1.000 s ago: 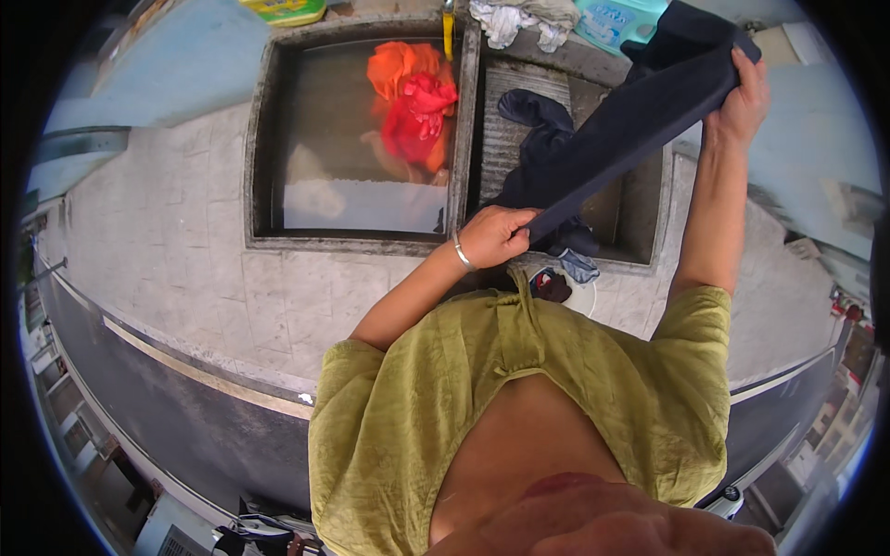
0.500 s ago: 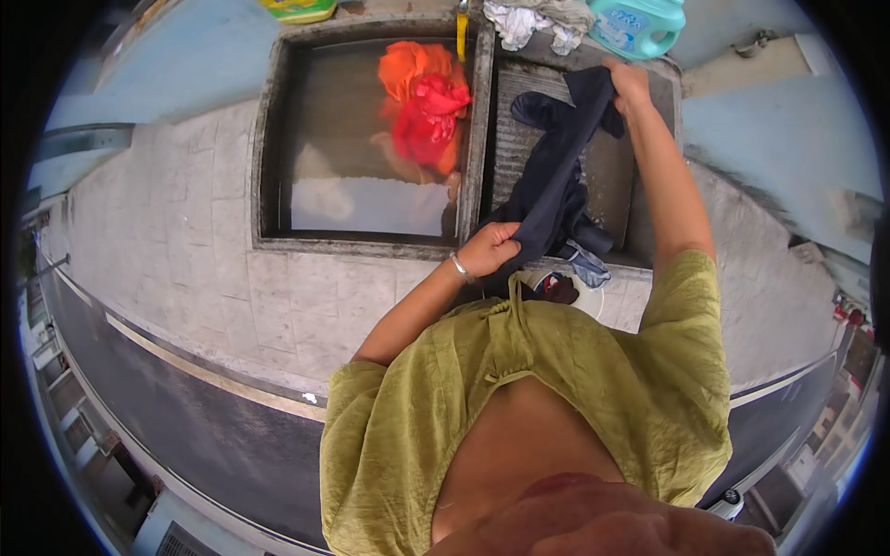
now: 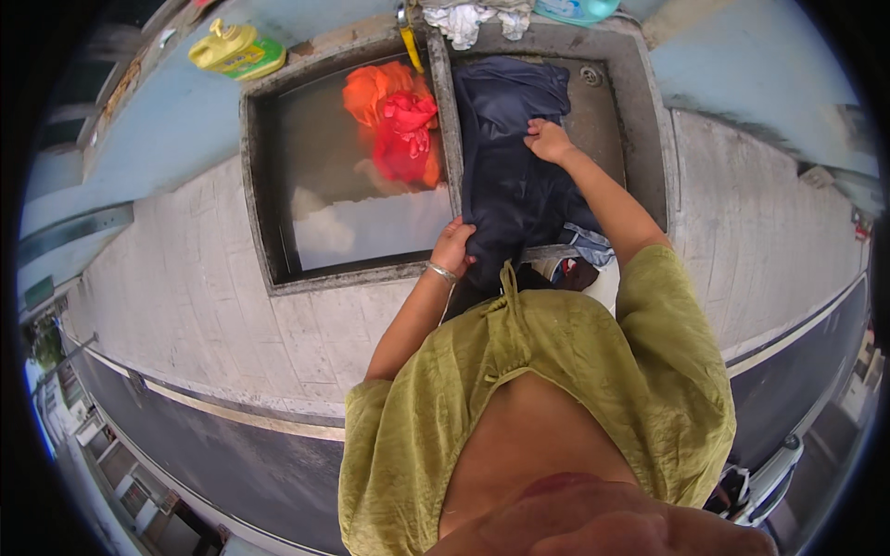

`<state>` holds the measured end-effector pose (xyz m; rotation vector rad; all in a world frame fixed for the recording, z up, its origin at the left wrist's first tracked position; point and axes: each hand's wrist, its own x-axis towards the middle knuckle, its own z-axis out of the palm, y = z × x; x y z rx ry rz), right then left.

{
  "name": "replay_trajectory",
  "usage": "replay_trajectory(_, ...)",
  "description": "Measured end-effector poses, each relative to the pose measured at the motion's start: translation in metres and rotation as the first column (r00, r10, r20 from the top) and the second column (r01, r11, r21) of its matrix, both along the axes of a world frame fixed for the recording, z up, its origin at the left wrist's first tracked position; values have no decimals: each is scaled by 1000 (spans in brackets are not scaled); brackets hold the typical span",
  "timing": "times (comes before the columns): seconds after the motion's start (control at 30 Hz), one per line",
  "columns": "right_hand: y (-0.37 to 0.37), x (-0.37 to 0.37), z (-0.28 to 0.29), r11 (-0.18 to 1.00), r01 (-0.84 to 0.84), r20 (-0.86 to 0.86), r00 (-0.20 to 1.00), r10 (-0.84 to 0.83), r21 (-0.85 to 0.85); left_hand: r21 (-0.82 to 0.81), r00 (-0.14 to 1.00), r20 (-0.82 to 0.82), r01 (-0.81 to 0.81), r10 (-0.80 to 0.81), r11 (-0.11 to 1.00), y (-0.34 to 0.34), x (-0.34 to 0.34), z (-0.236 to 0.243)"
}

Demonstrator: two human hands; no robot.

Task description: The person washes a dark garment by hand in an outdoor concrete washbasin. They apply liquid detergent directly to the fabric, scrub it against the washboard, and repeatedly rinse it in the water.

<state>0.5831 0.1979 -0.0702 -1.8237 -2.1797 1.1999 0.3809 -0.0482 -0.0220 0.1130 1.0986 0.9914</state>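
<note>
A dark navy garment [image 3: 510, 171] lies spread over the ridged washboard basin [image 3: 640, 120] on the right, its near end hanging over the front edge. My left hand [image 3: 451, 248], with a silver bangle at the wrist, grips its near left edge beside the divider between the basins. My right hand [image 3: 549, 142] is over the upper middle of the cloth, thumb and fingers bent together on a bit of fabric. Wet creases show across the cloth, and it hides most of the washboard.
Left of the divider, a water-filled basin [image 3: 259, 199] holds an orange cloth [image 3: 375, 91] and a red cloth [image 3: 408, 153]. A yellow tap [image 3: 412, 48], white rags [image 3: 464, 23], a yellow-green bottle [image 3: 237, 51] and a turquoise jug [image 3: 577, 9] line the back. A white bucket [image 3: 604, 285] of clothes stands in front.
The bunched garment, earlier stretched up toward the back right, is now spread flat across the right basin. My right hand has moved left and nearer; my left hand stays at the front edge.
</note>
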Motion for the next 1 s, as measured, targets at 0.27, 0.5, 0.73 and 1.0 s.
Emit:
replay_trajectory(0.27, -87, 4, 5, 935, 181, 1, 982, -190, 304, 175, 958, -286, 79, -27, 981, 17, -20, -2)
replay_trajectory(0.5, -120, 22, 20, 938, 327, 27, 943, -332, 116, 120, 921, -378, 143, -88, 982, 23, -27, 5)
replay_trajectory(0.73, -142, 35, 40, 987, 150, 126, 980, -157, 59, 16, 707, -576, 512, -411, 859, 33, -68, -8)
replay_trajectory(1.0, -144, 36, 46, 999, 32, 186, 982, -39, 40, 32, -9, -995, 920, 102, 390, 63, -11, 44)
